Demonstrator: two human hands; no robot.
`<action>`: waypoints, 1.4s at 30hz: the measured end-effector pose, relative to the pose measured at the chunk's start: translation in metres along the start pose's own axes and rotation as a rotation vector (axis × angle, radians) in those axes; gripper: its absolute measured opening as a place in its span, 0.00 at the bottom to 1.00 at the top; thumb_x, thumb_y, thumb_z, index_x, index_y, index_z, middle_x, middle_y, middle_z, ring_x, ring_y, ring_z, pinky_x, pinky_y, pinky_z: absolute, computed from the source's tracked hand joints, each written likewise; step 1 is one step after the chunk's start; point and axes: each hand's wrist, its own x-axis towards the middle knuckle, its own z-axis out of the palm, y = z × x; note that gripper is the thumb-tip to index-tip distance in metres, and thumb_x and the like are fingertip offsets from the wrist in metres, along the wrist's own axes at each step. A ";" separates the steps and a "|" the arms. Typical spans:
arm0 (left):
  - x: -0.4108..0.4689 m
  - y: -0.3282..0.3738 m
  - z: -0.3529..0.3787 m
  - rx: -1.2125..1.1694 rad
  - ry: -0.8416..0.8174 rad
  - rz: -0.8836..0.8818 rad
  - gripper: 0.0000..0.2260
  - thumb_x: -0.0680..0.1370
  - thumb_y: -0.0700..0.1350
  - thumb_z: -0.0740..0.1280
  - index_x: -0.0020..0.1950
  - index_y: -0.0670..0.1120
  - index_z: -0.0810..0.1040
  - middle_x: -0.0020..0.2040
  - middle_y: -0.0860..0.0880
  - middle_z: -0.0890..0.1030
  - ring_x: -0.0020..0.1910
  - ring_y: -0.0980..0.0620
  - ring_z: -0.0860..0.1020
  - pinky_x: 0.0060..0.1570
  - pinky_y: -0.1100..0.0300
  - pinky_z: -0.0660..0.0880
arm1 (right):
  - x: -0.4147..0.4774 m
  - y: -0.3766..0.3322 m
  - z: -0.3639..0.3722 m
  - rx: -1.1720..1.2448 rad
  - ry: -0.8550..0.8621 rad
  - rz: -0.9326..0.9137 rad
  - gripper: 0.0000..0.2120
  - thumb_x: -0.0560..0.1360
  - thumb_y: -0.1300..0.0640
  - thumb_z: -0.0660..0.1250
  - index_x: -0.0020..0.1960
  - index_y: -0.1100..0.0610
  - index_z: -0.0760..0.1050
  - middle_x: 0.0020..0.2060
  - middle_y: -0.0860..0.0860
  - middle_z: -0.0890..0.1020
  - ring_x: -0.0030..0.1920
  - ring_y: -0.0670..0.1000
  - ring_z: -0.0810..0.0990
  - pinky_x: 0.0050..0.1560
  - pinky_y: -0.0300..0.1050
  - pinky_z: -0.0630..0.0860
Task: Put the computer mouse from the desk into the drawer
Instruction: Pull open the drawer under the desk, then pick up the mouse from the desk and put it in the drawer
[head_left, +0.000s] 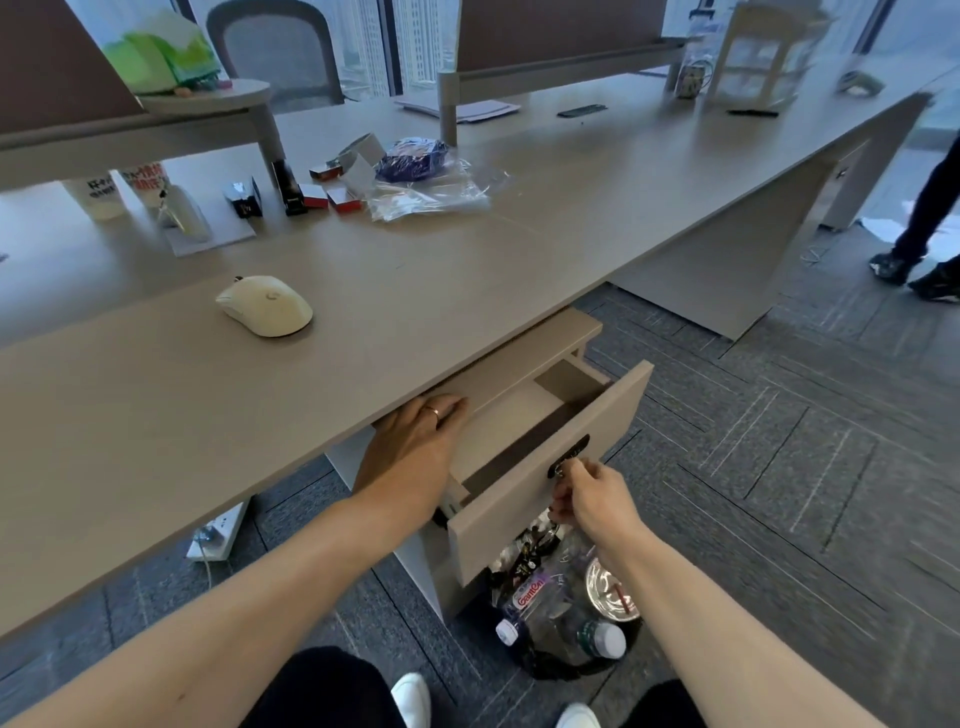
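Note:
A white computer mouse (265, 305) lies on the beige desk (467, 260), left of centre, with neither hand near it. Below the desk's front edge the top drawer (550, 467) stands pulled out, and the part of its inside that shows is bare. My right hand (589, 499) pinches the keys hanging from the lock on the drawer front. My left hand (415, 441) rests with fingers spread over the drawer's left side, just under the desk edge, and it holds nothing.
Small boxes, a stapler and crumpled clear plastic (431, 192) lie at the back of the desk. A bin bag of bottles and cans (566, 603) sits on the floor under the drawer. Another person's legs (924, 228) stand at the right. A power strip (218, 530) lies under the desk.

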 end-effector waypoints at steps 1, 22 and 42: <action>-0.001 0.000 0.001 0.012 -0.006 -0.001 0.45 0.65 0.26 0.68 0.79 0.47 0.57 0.77 0.50 0.62 0.71 0.48 0.61 0.67 0.55 0.64 | -0.006 0.004 -0.008 -0.003 0.006 0.001 0.11 0.81 0.58 0.59 0.44 0.62 0.73 0.34 0.56 0.77 0.31 0.53 0.77 0.37 0.49 0.79; -0.020 0.016 0.002 0.061 0.026 -0.041 0.38 0.68 0.30 0.68 0.76 0.46 0.61 0.75 0.47 0.66 0.69 0.45 0.64 0.67 0.49 0.65 | -0.075 0.049 -0.114 0.002 0.082 0.027 0.11 0.79 0.58 0.59 0.42 0.62 0.73 0.33 0.57 0.77 0.31 0.55 0.77 0.38 0.51 0.79; -0.029 0.028 -0.018 -0.128 0.052 0.102 0.27 0.77 0.37 0.64 0.74 0.47 0.62 0.71 0.49 0.69 0.66 0.49 0.68 0.61 0.51 0.73 | -0.078 0.041 -0.127 -0.096 0.152 0.078 0.12 0.79 0.49 0.61 0.49 0.59 0.74 0.44 0.56 0.81 0.41 0.56 0.81 0.46 0.56 0.80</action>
